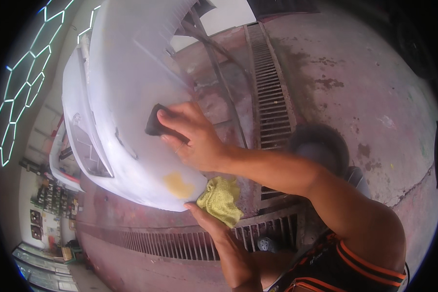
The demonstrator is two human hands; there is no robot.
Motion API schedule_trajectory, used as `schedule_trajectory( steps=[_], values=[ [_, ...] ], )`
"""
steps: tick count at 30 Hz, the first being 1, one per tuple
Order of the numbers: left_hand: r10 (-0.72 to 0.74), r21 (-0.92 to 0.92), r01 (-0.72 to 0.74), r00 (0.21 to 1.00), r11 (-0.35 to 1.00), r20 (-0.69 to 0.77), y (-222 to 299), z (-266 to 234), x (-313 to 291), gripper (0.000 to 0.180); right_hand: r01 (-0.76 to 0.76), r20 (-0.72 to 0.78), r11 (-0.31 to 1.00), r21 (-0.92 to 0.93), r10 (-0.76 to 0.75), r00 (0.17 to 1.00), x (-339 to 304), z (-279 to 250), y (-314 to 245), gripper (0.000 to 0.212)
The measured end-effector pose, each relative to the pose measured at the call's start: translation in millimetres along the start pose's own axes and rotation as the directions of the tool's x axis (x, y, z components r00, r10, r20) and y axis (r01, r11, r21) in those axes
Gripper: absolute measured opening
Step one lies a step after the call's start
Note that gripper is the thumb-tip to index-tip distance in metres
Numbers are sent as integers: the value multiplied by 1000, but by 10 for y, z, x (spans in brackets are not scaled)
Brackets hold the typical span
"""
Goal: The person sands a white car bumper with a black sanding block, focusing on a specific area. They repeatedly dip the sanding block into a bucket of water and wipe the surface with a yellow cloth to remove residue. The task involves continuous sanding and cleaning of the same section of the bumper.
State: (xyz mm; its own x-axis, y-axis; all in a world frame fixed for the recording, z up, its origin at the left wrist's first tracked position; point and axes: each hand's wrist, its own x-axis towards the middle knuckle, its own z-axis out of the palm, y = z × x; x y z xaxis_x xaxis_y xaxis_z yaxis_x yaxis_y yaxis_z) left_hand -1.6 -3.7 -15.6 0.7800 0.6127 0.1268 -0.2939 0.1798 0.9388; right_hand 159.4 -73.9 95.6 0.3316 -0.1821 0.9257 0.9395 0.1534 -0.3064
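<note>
A pale grey-white car bumper [126, 63] fills the left and middle of the head view, its surface dull and dusty-looking. My right hand [194, 138] presses a small black block [154, 119] against its face, thumb and fingers closed around the block. Lower down, my left hand [208, 219] grips a crumpled yellow-green cloth [221, 197] at the bumper's lower end, the thumb touching its edge. Just above that thumb, a yellow-ochre patch [179, 185] marks the surface. A narrow dark slot [125, 143] and a long recessed opening [88, 141] lie farther left on the bumper.
Dark metal stand legs [219, 73] rise behind the bumper. Slatted drain grates [270, 87] cross the stained reddish floor [374, 121]. A dark round object [321, 141] is beside my right forearm. Hexagonal lights [22, 82] and stocked shelves [53, 197] are at the far left.
</note>
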Motion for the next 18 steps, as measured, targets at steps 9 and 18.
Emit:
schedule_trajectory(
  steps=[9, 18],
  values=[
    [-9, -38, 7, 999, 999, -40, -4, 55, -11, 86, 124, 147, 992, 28, -127, 981, -116, -153, -45, 66],
    [-16, 4, 16, 1000, 1000, -9, 15, 12, -31, 85, 70, 70, 996, -59, -65, 995, 41, -129, 71, 66]
  ],
)
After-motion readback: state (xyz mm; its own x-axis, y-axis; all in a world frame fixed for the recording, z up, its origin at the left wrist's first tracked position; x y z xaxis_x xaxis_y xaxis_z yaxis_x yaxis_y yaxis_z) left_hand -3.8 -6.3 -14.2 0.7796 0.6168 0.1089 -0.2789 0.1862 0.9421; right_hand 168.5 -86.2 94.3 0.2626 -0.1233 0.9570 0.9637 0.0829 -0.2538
